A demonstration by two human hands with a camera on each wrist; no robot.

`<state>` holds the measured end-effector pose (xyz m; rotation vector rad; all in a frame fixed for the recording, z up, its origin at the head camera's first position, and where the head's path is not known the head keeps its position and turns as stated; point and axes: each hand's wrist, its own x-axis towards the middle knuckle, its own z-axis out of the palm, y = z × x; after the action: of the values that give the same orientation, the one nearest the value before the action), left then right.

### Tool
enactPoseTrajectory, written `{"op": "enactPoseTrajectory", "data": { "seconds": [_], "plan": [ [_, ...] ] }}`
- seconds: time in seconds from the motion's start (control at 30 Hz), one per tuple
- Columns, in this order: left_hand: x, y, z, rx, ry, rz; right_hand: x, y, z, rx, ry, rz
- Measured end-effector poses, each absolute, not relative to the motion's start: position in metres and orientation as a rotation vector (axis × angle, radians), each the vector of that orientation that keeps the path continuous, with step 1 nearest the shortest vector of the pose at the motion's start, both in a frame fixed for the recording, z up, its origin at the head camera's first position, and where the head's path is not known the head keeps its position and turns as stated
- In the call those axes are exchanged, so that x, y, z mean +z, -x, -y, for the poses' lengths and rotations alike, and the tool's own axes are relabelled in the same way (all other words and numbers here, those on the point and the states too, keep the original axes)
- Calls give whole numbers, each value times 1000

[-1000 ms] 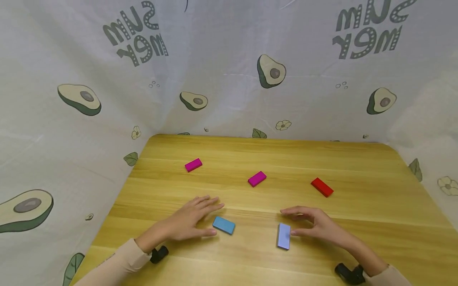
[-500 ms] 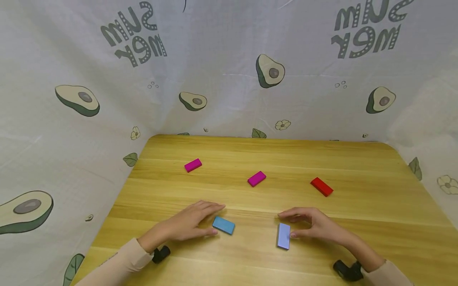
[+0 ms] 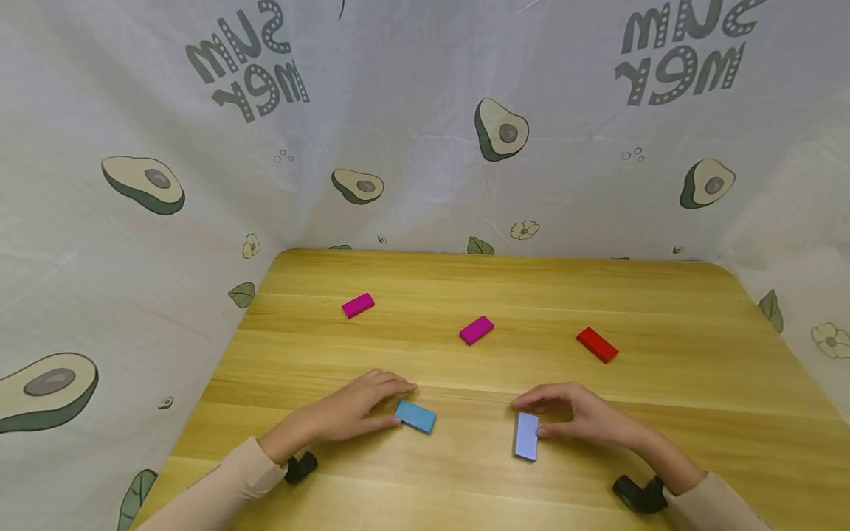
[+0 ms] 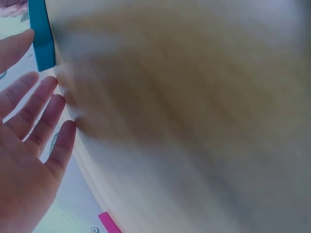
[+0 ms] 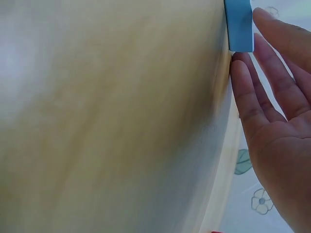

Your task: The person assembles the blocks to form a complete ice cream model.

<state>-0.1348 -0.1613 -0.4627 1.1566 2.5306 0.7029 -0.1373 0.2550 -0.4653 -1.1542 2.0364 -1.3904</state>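
In the head view, a blue rectangular block (image 3: 415, 417) lies flat on the table, left of centre. My left hand (image 3: 355, 409) is beside it, thumb tip right at its left end and fingers loosely extended past its far side. The left wrist view shows the thumb (image 4: 17, 46) close to the same block (image 4: 43, 39). To the right lies a lavender block (image 3: 527, 436). My right hand (image 3: 584, 420) arches next to it, the thumb tip at its right edge and the fingers beyond its far end. The right wrist view shows that block (image 5: 240, 29) just past the relaxed fingers (image 5: 248, 92).
Farther back on the wooden table (image 3: 398, 494) lie a magenta block (image 3: 358, 305) at left, another magenta block (image 3: 477, 330) near the middle and a red block (image 3: 598, 345) at right. A white cloth (image 3: 412, 88) printed with avocados hangs behind and beside the table.
My left fingers have drawn together and the thumb has come up to the blue block. The right fingers have shifted slightly left, past the lavender block's far end. The blocks have stayed put.
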Motion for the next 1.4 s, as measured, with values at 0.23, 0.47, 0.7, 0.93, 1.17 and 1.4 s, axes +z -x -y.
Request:
{"op": "enactPoseTrajectory", "data": {
  "seconds": [0.23, 0.47, 0.7, 0.93, 1.17, 1.4],
  "plan": [
    [-462, 136, 160, 746, -1184, -2497, -467, 140, -253, -1408, 1183, -1986],
    [-462, 136, 159, 776, -1207, -2492, -466, 140, -253, -1383, 1182, -1987],
    [-463, 136, 159, 809, -1222, -2471, -464, 139, -252, -1337, 1179, -2028],
    [-466, 138, 159, 817, -1264, -2455, -465, 139, -252, -1310, 1209, -2070],
    [-467, 140, 157, 819, -1272, -2428, -467, 139, -253, -1306, 1247, -2088],
    [-467, 141, 157, 840, -1282, -2403, -468, 140, -252, -1316, 1278, -2077]
  ]
}}
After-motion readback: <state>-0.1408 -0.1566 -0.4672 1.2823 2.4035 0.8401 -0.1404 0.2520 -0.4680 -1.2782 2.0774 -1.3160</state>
